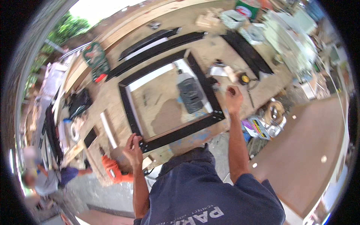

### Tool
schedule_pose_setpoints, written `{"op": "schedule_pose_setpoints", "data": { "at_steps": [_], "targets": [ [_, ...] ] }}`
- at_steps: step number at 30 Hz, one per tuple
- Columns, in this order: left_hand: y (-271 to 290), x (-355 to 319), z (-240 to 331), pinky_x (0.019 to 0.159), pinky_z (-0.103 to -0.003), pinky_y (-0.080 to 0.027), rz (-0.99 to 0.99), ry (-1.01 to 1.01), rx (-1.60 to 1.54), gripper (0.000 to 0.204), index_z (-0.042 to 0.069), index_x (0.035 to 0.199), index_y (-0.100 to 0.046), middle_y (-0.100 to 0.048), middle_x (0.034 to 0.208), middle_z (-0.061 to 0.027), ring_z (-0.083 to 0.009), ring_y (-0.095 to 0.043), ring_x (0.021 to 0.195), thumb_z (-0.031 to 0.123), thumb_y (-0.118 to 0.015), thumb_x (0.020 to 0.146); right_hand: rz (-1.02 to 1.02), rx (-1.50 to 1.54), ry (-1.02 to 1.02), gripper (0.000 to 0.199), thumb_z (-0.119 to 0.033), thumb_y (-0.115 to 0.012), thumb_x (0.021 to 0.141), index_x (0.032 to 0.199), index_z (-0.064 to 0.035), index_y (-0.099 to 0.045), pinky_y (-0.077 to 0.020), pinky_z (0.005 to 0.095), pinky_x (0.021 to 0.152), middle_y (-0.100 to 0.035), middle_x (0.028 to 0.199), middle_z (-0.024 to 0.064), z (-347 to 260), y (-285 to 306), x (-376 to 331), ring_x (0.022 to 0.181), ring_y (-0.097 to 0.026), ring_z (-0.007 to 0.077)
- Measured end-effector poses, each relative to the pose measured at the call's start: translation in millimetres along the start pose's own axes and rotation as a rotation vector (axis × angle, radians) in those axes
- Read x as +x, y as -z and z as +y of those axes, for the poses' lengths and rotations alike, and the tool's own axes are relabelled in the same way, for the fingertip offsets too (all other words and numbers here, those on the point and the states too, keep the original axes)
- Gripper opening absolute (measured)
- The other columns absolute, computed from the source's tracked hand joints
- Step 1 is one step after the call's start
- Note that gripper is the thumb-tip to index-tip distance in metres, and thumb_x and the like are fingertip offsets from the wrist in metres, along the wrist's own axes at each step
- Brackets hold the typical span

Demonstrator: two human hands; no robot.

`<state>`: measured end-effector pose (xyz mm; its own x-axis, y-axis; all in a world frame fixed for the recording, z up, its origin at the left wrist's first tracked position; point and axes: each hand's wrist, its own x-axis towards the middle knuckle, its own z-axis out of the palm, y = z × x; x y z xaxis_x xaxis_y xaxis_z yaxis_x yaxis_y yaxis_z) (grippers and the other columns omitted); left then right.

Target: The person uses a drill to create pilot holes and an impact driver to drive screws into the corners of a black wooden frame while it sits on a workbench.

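A rectangular black frame (170, 138) with pale inner edges lies on the wooden workbench (180, 149). My left hand (134, 150) is at its near left corner, fingers closed around the edge there. Small light dots, perhaps screws or holes, show at both near corners. My right hand (233, 100) is raised just right of the frame, its fingers curled together. Whatever it holds, if anything, is too small to make out. Inside the frame, along its right side, lies a dark grey power tool (190, 95), probably a cordless drill.
An orange drill (112, 168) lies left of my left arm. Black strips (153, 52) lie behind the frame, another black piece (249, 52) at the far right. A green tool (96, 62) and a tape measure (244, 78) are on the bench. A brown panel (300, 150) stands right; people are far left.
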<state>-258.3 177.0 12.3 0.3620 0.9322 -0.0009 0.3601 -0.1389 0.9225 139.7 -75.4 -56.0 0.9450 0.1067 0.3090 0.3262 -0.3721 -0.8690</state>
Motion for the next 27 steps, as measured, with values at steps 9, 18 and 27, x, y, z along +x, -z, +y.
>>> {"op": "schedule_pose_setpoints", "data": {
  "at_steps": [9, 18, 27],
  "targets": [
    [-40.8, 27.0, 15.1, 0.079, -0.036, -0.056, -0.192, -0.247, 0.409, 0.021, 0.001, 0.108, -0.076, -0.072, 0.099, -0.0149, -0.0266, -0.071, 0.085, 0.003, -0.070, 0.088, -0.327, 0.274, 0.326, 0.060, 0.000, -0.075, 0.071, 0.128, -0.0042, -0.058, -0.0514, 0.0348, 0.088, -0.065, 0.113, 0.0100, -120.4, -42.1, -50.7, 0.095, -0.064, 0.0247],
    [-127.6, 62.5, 7.5, 0.087, -0.043, -0.056, -0.439, -0.600, 0.651, 0.021, 0.003, 0.099, -0.075, -0.068, 0.102, -0.0133, -0.0340, -0.064, 0.102, -0.002, -0.062, 0.082, -0.483, 0.621, -0.003, 0.021, -0.007, -0.081, 0.087, 0.104, -0.0007, -0.070, -0.0542, 0.0310, 0.078, -0.073, 0.092, 0.0031, -132.1, -76.3, -52.2, 0.082, -0.066, 0.0124],
    [-128.2, 56.4, -4.8, 0.089, -0.042, -0.056, -0.392, -0.594, 0.695, 0.021, 0.001, 0.093, -0.075, -0.071, 0.100, -0.0150, -0.0346, -0.065, 0.103, -0.003, -0.062, 0.077, -0.372, 0.178, 0.290, 0.026, -0.025, -0.077, 0.094, 0.102, -0.0003, -0.073, -0.0501, 0.0430, 0.090, -0.074, 0.105, 0.0139, -127.5, -59.2, -54.2, 0.096, -0.067, 0.0332]
  ]
}}
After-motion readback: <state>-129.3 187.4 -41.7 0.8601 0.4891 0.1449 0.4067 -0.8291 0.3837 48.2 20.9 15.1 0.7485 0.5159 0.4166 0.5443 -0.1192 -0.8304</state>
